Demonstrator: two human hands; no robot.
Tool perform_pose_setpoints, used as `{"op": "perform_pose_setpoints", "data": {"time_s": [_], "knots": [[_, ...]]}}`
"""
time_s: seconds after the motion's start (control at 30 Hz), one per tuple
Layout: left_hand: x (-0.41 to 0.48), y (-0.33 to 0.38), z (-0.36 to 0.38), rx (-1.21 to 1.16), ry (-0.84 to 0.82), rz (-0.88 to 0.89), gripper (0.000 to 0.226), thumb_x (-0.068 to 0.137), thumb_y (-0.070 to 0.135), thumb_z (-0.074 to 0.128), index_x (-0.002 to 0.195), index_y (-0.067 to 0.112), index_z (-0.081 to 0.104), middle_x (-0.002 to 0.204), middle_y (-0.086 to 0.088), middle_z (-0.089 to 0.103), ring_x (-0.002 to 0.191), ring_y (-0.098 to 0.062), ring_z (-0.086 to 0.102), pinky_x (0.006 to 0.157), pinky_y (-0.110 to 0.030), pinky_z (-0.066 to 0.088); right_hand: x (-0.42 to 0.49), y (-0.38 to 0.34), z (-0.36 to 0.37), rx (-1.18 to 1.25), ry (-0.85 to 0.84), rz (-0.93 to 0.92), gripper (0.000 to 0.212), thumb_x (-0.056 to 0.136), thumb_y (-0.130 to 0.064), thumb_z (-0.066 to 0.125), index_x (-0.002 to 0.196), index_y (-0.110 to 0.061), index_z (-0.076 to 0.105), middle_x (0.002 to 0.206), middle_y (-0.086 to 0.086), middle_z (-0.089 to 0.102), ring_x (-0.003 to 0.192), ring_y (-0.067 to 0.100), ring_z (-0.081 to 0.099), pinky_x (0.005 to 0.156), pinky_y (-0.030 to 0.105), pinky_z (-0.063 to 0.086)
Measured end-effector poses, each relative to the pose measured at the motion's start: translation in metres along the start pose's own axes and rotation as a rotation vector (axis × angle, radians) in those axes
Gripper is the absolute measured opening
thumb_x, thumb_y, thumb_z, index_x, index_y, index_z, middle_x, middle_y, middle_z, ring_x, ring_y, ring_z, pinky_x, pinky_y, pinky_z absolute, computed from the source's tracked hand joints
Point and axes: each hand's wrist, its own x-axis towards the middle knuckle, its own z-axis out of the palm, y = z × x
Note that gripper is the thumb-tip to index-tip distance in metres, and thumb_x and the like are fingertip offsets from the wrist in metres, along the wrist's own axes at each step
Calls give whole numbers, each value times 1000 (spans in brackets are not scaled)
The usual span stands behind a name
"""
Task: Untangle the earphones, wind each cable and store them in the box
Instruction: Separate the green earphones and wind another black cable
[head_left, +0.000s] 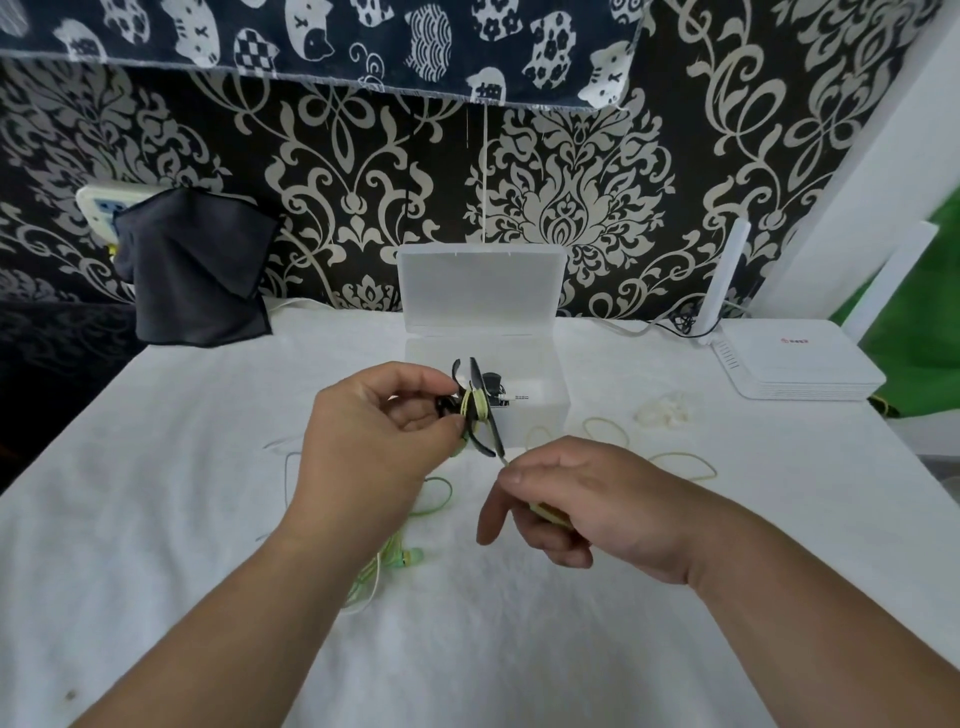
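Note:
My left hand (384, 436) pinches a wound bundle of black earphone cable (475, 410), held above the table just in front of the box. A yellowish rubber band is wrapped round the bundle's middle. My right hand (576, 504) is below and to the right, its fingers curled round a stretched piece of yellowish band that runs up to the bundle. The clear plastic box (540, 410) stands open behind, its lid (480, 286) upright; an earphone plug shows inside. Green earphones (400, 558) lie loose on the white cloth under my left forearm.
Several loose rubber bands (605, 434) and a small white clump (665, 410) lie right of the box. A white router (789, 364) with antennas sits at the back right. A dark cloth (195, 270) hangs at the back left over a socket.

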Motion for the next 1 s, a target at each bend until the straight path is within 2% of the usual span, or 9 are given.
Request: {"op": "perform_pose_setpoints", "data": {"time_s": [0.17, 0.27, 0.37, 0.43, 0.6, 0.77, 0.87, 0.97, 1.0], "knots": [[-4, -1, 0, 237, -31, 180, 33, 72, -6, 80, 80, 26, 73, 82, 3, 75, 79, -15, 72, 78, -25, 56, -3, -5, 0, -78, -5, 13, 41, 101, -17, 38, 81, 0, 70, 59, 7, 39, 57, 21, 34, 64, 36, 31], [-4, -3, 0, 219, -7, 173, 33, 72, -5, 80, 80, 26, 73, 81, 3, 75, 79, -15, 72, 77, -25, 57, -3, -4, 1, -64, -31, 45, 40, 99, -16, 37, 75, -3, 66, 57, 7, 35, 55, 21, 30, 59, 34, 28], [-5, -5, 3, 130, 4, 93, 28, 72, -3, 80, 79, 23, 74, 77, -3, 76, 77, -23, 73, 78, -33, 60, -2, -5, 2, -47, -54, 87, 38, 97, -14, 36, 73, -3, 63, 57, 7, 32, 54, 19, 25, 54, 33, 22], [-6, -6, 4, 143, -7, 100, 29, 71, -3, 80, 79, 24, 73, 76, -1, 75, 77, -22, 72, 78, -34, 59, -2, -6, 3, -52, -63, 93, 37, 96, -15, 36, 73, -2, 63, 58, 8, 31, 53, 19, 24, 53, 33, 21], [-6, -5, 2, 336, -58, 300, 40, 71, -5, 80, 81, 33, 71, 86, 10, 71, 82, -15, 70, 80, -26, 55, -5, -8, -1, -50, -27, 88, 39, 98, -16, 39, 70, -3, 62, 57, 7, 30, 53, 18, 23, 54, 33, 20], [-6, -2, 0, 588, -96, 508, 35, 70, -3, 80, 81, 28, 72, 88, 16, 66, 83, -9, 65, 76, -14, 50, -11, -15, -12, -11, 81, 25, 35, 98, -15, 50, 71, -2, 67, 53, 0, 28, 48, 13, 21, 54, 31, 15], [-9, -5, 3, 670, -181, 573, 31, 69, -4, 79, 82, 24, 73, 88, 15, 65, 81, -5, 62, 73, -17, 49, -14, -21, -10, -269, 177, -27, 29, 93, -21, 60, 68, -8, 67, 49, -8, 32, 45, 9, 28, 48, 24, 23], [-10, -7, 4, 695, -244, 558, 31, 68, -4, 77, 81, 25, 73, 86, 15, 65, 81, -6, 63, 72, -23, 51, -12, -19, -5, -620, 354, -83, 31, 87, -23, 62, 63, -7, 50, 46, -3, 35, 42, 11, 28, 43, 29, 27], [-9, -7, 4, 696, -255, 550, 31, 69, -3, 77, 81, 25, 73, 85, 15, 65, 81, -5, 63, 73, -22, 51, -12, -19, -5, -664, 425, -111, 27, 86, -24, 62, 64, -9, 54, 48, -3, 42, 41, 13, 33, 42, 30, 30]]}}
